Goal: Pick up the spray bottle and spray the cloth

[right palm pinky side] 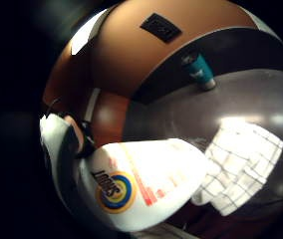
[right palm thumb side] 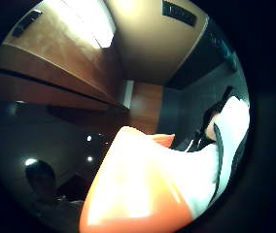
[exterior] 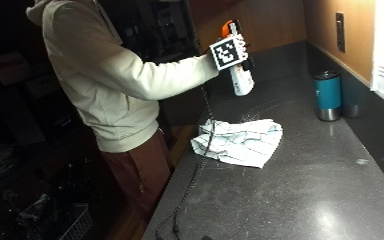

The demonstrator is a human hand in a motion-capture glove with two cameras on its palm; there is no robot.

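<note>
1 bottle [exterior: 240, 75] held up in the grip [exterior: 235, 50], above 1 cloth [exterior: 240, 140]; 1 teal tumbler [exterior: 328, 95] near cloth. Dark speckled surface [exterior: 312, 200], wood-panelled wall [exterior: 272, 20].

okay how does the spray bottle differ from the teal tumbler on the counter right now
The spray bottle is white with an orange top; the teal tumbler is teal with a silver base. The spray bottle is held up in the right hand, above the counter; the tumbler stands on it by the wall. Both are upright.

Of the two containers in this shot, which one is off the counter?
The white spray bottle with the orange top, held up by the gloved right hand. The teal tumbler stands on the counter by the wall.
</note>
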